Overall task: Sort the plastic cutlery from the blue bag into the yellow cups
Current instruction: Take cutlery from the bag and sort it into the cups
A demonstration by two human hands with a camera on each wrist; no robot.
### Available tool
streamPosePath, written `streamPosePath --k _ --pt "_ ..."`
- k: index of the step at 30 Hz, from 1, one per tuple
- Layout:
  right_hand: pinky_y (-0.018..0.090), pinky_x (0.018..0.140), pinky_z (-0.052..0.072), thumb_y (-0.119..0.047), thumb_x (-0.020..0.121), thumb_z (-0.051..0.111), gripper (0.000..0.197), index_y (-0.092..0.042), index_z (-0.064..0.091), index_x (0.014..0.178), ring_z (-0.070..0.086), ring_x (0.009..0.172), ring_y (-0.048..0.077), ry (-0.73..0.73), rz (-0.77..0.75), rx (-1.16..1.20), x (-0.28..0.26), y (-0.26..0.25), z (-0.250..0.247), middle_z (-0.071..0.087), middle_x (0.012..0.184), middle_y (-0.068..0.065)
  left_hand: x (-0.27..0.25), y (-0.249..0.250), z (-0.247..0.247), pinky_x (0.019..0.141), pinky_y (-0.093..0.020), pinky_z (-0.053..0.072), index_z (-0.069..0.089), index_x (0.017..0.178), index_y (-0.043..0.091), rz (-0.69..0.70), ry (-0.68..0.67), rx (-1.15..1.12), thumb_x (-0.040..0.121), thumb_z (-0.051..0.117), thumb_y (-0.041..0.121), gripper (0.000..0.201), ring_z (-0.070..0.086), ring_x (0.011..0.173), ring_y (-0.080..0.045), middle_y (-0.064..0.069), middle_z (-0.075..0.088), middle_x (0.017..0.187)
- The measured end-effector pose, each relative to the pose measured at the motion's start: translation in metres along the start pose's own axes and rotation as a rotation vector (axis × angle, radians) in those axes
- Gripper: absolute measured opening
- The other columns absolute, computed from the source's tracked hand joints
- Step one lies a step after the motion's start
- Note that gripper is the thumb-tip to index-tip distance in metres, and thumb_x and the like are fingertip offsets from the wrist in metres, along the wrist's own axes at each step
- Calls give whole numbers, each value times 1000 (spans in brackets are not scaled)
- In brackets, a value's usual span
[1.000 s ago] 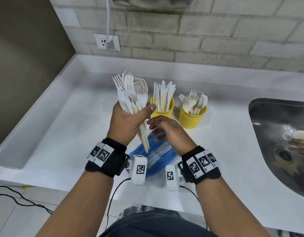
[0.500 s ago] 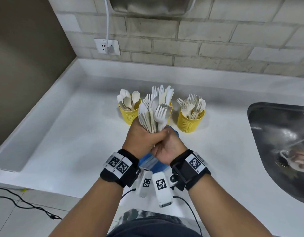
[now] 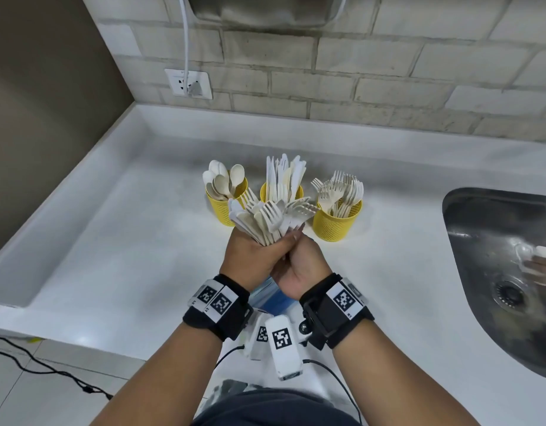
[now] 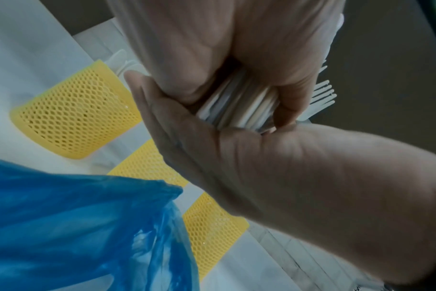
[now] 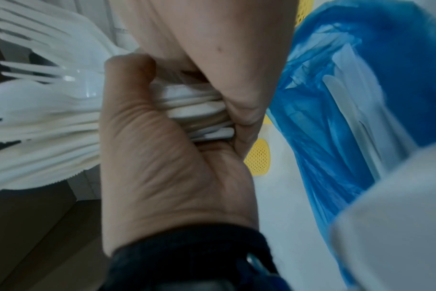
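Observation:
Both hands meet in front of three yellow mesh cups. My left hand (image 3: 256, 253) grips a mixed bundle of white plastic cutlery (image 3: 271, 216) by the handles, heads fanned toward the cups. My right hand (image 3: 297, 256) cups the handle ends (image 5: 202, 118), its thumb curled over the bundle. The left cup (image 3: 224, 210) holds spoons, the middle cup (image 3: 265, 190) knives, the right cup (image 3: 336, 226) forks. The blue bag (image 3: 276, 298) lies under my wrists, mostly hidden in the head view. The right wrist view shows more cutlery inside the blue bag (image 5: 349, 118).
A steel sink (image 3: 495, 256) is sunk into the white counter (image 3: 127, 256) at the right. A tiled wall with a socket (image 3: 188, 84) and a hanging cable stands behind. The counter has a raised ledge at the left, and cables run over the floor below.
A second ago the left hand held the bundle high alone while the right hand was at the bag. The bundle has come down and the right hand has joined it at the handles.

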State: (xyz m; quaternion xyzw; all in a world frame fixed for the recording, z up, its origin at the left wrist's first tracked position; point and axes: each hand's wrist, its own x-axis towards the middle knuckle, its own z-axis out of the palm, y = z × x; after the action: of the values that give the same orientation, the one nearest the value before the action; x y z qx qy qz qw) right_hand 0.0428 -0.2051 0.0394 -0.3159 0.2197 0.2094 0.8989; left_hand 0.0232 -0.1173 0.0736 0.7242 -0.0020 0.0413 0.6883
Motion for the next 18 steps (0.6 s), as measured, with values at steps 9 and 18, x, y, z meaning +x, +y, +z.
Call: streamPosePath --k 9,18 --pt "38 72 54 -10 102 51 23 -13 67 87 64 73 21 35 -294 -542 -20 -42 -11 71 89 9 10 12 -10 84 -21 57 72 104 30 77 -42 22 85 81 5 33 74 100 -7 12 79 102" --pt "39 78 55 -5 83 62 27 -26 64 100 59 80 17 -158 -732 -912 -35 -87 -7 58 87 -5 19 0 -9 89 -31 58 75 113 20 45 -19 69 87 82 12 28 74 102 -12 5 79 106"
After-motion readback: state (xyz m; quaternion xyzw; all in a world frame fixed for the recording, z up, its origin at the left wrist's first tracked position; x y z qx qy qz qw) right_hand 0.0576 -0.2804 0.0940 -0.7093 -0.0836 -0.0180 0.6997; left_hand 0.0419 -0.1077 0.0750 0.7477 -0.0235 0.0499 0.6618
